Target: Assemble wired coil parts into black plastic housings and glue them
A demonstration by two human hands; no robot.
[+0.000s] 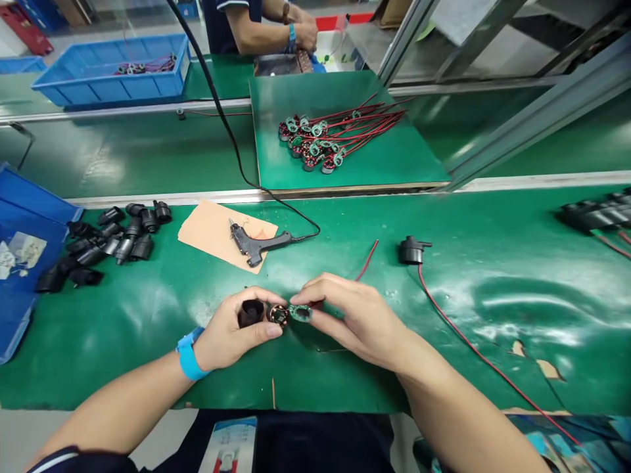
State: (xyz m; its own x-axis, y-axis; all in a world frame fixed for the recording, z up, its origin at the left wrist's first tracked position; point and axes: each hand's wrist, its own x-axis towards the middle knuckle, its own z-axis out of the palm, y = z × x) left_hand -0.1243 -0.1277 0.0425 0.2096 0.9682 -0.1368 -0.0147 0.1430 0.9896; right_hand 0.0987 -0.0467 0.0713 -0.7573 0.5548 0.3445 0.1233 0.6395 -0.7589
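My left hand (239,328) is closed around a black plastic housing (251,313), its hollow end facing up. The thumb and forefinger of that hand also pinch a small copper-wound motor stator (279,316). Just to the right, my right hand (352,318) pinches a green ring-shaped circuit board (300,313) by its edge. The board sits right beside the stator; whether they touch is hard to tell. A red wire (367,260) sticks out beyond my right hand, its middle hidden by the fingers.
A black glue gun (254,244) lies on brown cardboard (204,226), its cord running up and back. Black housings (125,240) are heaped beside a blue bin (20,263). Wired stators (315,141) lie on a raised green board (345,85). A wired black part (411,251) stands right. Opposite, a person (256,26) works.
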